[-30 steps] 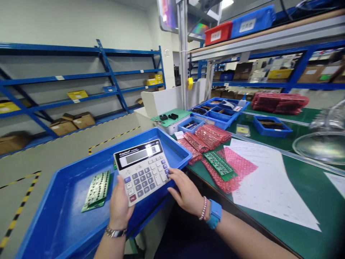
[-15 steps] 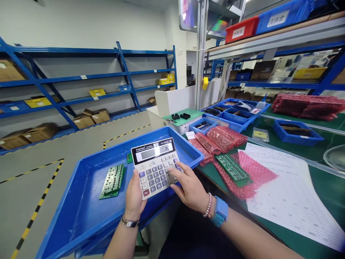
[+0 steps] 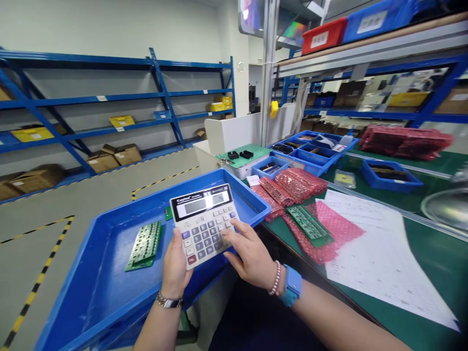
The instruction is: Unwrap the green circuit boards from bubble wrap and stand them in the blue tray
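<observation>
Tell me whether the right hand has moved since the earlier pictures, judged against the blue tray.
Yes: the right hand has shifted left across the calculator, judged against the blue tray's right corner.

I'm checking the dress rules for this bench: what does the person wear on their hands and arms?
The left hand and right hand are bare, without gloves, and no sleeves show on the forearms. The left wrist has a metal wristwatch. The right wrist has a beaded bracelet and a blue wristband.
</observation>
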Available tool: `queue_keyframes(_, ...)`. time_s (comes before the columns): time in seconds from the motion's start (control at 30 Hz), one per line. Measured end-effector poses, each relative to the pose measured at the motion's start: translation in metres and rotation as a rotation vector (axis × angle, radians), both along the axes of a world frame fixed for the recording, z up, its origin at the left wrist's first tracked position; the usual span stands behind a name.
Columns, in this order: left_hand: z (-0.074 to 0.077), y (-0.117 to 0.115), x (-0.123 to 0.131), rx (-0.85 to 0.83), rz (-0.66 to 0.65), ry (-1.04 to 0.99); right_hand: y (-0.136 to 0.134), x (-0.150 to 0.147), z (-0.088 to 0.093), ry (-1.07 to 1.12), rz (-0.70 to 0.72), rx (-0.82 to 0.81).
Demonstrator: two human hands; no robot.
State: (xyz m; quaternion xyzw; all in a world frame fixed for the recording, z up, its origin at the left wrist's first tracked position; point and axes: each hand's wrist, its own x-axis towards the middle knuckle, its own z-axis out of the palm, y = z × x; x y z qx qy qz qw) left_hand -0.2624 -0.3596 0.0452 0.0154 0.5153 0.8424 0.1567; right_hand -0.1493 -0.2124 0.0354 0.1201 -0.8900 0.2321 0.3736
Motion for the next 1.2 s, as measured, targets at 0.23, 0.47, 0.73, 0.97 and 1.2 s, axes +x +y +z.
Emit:
queue_keyframes(0.23, 0.007, 0.0, -0.001, -0.113, 0.072, -0.027, 0.025, 0.017, -0.018, -0.011, -0.209, -0.056)
queue_keyframes(0.47, 0.001, -0.003, -0.007, -0.125, 0.018, -0.044, 0.151, 0.069, -0.036, -0.144, -0.67, -0.233)
queue_keyframes(0.73, 0.007, 0.0, -0.007, -0.089, 0.04, -0.075, 0.203, 0.082, -0.049, -0.304, -0.635, -0.228)
queue_keyframes(0.97, 0.004, -0.001, -0.009, -0.114, 0.049, -0.08, 0.2, 0.074, -0.052, -0.365, -0.639, -0.245)
queue_keyframes(1.2, 0.007, -0.001, -0.006, -0.11, 0.03, -0.088, 0.186, 0.093, -0.034, -0.478, -0.717, -0.285)
